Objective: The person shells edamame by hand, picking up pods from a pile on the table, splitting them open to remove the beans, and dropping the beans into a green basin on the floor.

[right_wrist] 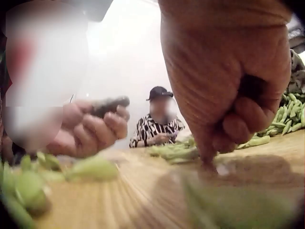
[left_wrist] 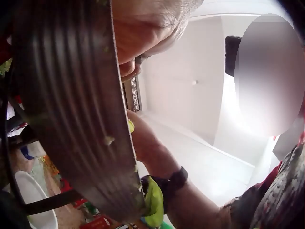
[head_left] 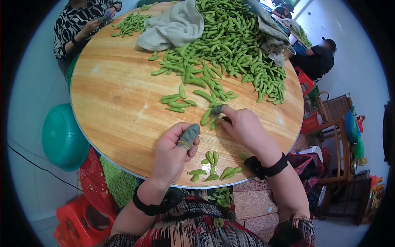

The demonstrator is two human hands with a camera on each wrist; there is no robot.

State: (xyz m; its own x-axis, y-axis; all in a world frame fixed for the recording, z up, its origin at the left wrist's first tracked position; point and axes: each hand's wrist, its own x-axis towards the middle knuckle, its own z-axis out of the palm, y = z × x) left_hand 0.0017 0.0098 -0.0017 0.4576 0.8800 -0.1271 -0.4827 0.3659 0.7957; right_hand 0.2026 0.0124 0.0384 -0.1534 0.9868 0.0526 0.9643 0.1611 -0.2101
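Note:
My left hand (head_left: 173,150) is raised over the near part of the round table (head_left: 119,103), its thumb in a grey cover. Its fingers are curled in; no pod shows between them. My right hand (head_left: 247,127) reaches palm down to the tabletop, one covered fingertip (head_left: 218,109) right at some green soybean pods (head_left: 206,117). In the right wrist view this right hand (right_wrist: 228,71) has several fingers curled and one tip down at the wood. I cannot tell whether it pinches a pod. Several pods (head_left: 212,157) lie near the edge between my wrists.
A large heap of pods (head_left: 230,41) covers the far side, beside a grey cloth (head_left: 175,26). Few pods (head_left: 177,101) lie left of centre. Another person (head_left: 78,29) sits at the far left. A teal basin (head_left: 61,136) and red stool (head_left: 84,220) stand left of the table.

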